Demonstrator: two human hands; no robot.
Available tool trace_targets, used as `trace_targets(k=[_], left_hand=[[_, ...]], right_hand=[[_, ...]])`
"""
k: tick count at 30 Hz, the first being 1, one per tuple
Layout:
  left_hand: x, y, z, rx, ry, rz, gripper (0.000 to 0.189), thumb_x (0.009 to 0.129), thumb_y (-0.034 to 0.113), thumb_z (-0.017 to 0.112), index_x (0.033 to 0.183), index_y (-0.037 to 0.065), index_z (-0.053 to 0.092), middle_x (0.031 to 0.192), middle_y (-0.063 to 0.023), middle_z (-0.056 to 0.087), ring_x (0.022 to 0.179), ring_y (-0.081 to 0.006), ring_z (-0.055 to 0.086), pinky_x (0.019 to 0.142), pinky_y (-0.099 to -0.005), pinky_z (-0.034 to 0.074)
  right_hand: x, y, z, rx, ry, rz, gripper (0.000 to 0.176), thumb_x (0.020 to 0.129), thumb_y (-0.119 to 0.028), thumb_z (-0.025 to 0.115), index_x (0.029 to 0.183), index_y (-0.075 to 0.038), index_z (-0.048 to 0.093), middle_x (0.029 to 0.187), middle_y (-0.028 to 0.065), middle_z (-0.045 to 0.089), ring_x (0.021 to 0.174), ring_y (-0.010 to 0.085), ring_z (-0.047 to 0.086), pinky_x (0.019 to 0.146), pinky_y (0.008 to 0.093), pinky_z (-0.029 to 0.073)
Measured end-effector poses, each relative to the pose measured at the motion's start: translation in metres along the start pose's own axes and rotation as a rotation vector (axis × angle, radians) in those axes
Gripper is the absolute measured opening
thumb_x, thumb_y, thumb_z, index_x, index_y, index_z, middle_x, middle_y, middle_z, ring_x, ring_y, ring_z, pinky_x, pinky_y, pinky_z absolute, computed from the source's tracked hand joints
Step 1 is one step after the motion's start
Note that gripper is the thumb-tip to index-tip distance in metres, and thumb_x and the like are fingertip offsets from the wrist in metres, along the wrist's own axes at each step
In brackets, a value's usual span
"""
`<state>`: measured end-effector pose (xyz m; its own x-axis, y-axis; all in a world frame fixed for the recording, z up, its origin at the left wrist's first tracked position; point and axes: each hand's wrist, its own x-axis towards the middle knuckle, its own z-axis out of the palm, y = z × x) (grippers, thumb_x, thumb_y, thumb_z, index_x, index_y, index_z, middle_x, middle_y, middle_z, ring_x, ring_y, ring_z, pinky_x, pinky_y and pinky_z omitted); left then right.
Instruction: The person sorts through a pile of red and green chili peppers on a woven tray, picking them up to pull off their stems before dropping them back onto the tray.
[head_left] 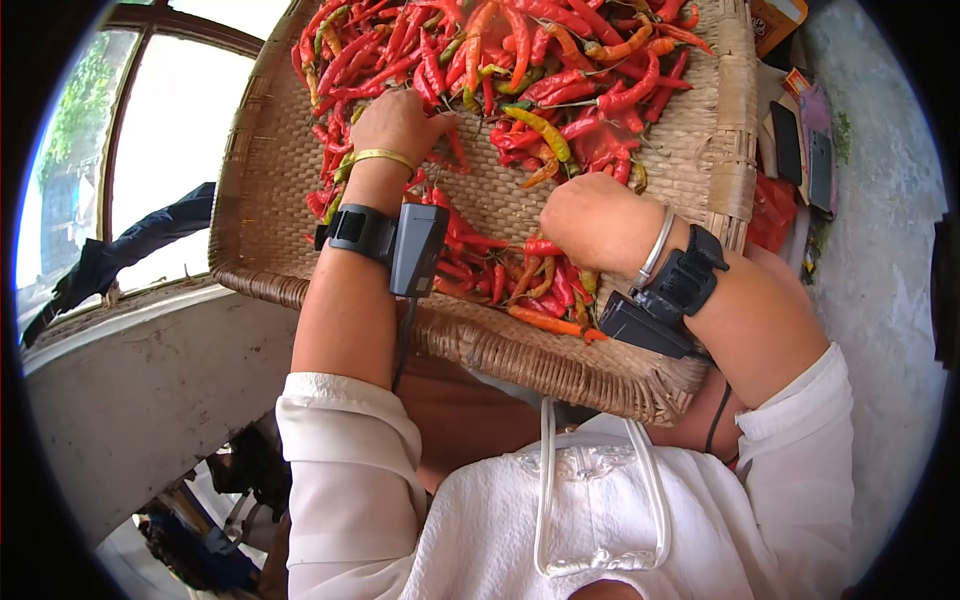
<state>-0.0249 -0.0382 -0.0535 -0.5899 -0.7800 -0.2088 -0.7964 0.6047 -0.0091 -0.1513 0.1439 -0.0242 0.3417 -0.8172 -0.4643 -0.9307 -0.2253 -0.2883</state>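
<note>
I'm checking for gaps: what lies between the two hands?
In the head view, mostly bare woven basket, with some red chilies near the left hand.

I can see the left arm (347,315) stretched well forward, with the left hand (393,128) turned back-upward and its thumb (442,123) angled toward the right. The right arm (765,315) slants inward, the right hand (597,222) farther back. Most fingers are hidden, so I can't judge either grip.
</note>
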Motion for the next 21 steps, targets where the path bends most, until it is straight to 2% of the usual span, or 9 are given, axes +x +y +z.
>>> trace_targets(k=[5,8,11,13,16,17,18,20,21], left_hand=[[0.011,-0.010,0.015,-0.007,0.085,-0.022,0.039,0.068,0.045,0.065,0.078,0.007,0.066,0.084,-0.0136,0.064,0.081,-0.0296,0.062,0.070,-0.0409,0.049],[0.015,-0.017,0.012,-0.144,0.008,0.001,0.036,0.067,0.043,0.066,0.075,0.008,0.066,0.082,-0.0134,0.064,0.079,-0.0290,0.062,0.069,-0.0406,0.049],[0.004,-0.007,-0.002,-0.237,-0.145,-0.068,0.030,0.067,0.037,0.065,0.074,0.008,0.067,0.081,-0.0144,0.064,0.078,-0.0300,0.062,0.068,-0.0406,0.049],[-0.001,-0.001,-0.002,-0.089,-0.037,-0.029,0.026,0.066,0.031,0.064,0.076,0.007,0.067,0.082,-0.0155,0.064,0.077,-0.0313,0.062,0.069,-0.0406,0.049],[0.003,-0.004,0.001,-0.125,-0.060,-0.014,0.024,0.066,0.026,0.062,0.077,0.005,0.066,0.083,-0.0164,0.064,0.079,-0.0322,0.062,0.071,-0.0409,0.049],[0.004,-0.004,0.003,-0.122,-0.069,-0.035,0.025,0.065,0.026,0.062,0.078,0.006,0.067,0.083,-0.0165,0.064,0.080,-0.0324,0.061,0.072,-0.0408,0.049],[0.006,-0.006,0.005,-0.122,-0.065,-0.037,0.025,0.065,0.026,0.062,0.078,0.006,0.067,0.083,-0.0165,0.064,0.080,-0.0324,0.061,0.072,-0.0408,0.049],[0.008,-0.009,0.008,-0.146,-0.067,-0.031,0.022,0.065,0.024,0.062,0.078,0.006,0.067,0.084,-0.0165,0.064,0.080,-0.0327,0.061,0.073,-0.0407,0.049],[0.008,-0.010,0.007,-0.144,-0.064,-0.031,0.022,0.065,0.024,0.062,0.078,0.006,0.067,0.084,-0.0165,0.064,0.080,-0.0327,0.061,0.073,-0.0407,0.049]], right_hand=[[0.004,0.004,0.000,0.096,0.097,-0.013,0.014,0.068,-0.011,0.058,0.077,-0.005,0.066,0.080,0.0132,0.064,0.080,0.0287,0.062,0.068,0.0387,0.050],[0.001,0.015,-0.023,0.338,0.144,0.006,0.013,0.066,-0.014,0.060,0.073,-0.003,0.064,0.072,0.0155,0.061,0.074,0.0312,0.061,0.064,0.0399,0.048],[-0.002,0.027,-0.036,0.564,0.330,-0.021,0.014,0.067,-0.016,0.061,0.070,-0.002,0.062,0.065,0.0175,0.057,0.065,0.0313,0.059,0.058,0.0394,0.044],[-0.004,0.031,-0.045,0.666,0.524,0.037,0.020,0.069,-0.019,0.063,0.068,0.001,0.059,0.057,0.0173,0.052,0.056,0.0280,0.055,0.054,0.0379,0.041],[-0.008,0.038,-0.052,0.693,0.532,0.115,0.024,0.071,-0.022,0.064,0.065,0.001,0.057,0.053,0.0142,0.049,0.053,0.0212,0.055,0.053,0.0371,0.041],[-0.010,0.040,-0.055,0.719,0.476,0.137,0.027,0.075,-0.025,0.064,0.070,0.000,0.061,0.056,0.0092,0.054,0.055,0.0142,0.055,0.052,0.0312,0.043],[-0.010,0.038,-0.056,0.716,0.478,0.135,0.027,0.075,-0.025,0.064,0.070,0.000,0.061,0.056,0.0092,0.054,0.055,0.0142,0.055,0.052,0.0312,0.043],[-0.009,0.033,-0.059,1.200,0.677,0.043,0.031,0.078,-0.029,0.062,0.090,0.000,0.063,0.072,0.0051,0.062,0.060,0.0104,0.056,0.053,0.0242,0.045],[-0.005,0.033,-0.059,1.283,0.805,0.007,0.044,0.081,-0.029,0.061,0.111,0.002,0.054,0.088,0.0049,0.063,0.066,0.0088,0.057,0.057,0.0195,0.046]])
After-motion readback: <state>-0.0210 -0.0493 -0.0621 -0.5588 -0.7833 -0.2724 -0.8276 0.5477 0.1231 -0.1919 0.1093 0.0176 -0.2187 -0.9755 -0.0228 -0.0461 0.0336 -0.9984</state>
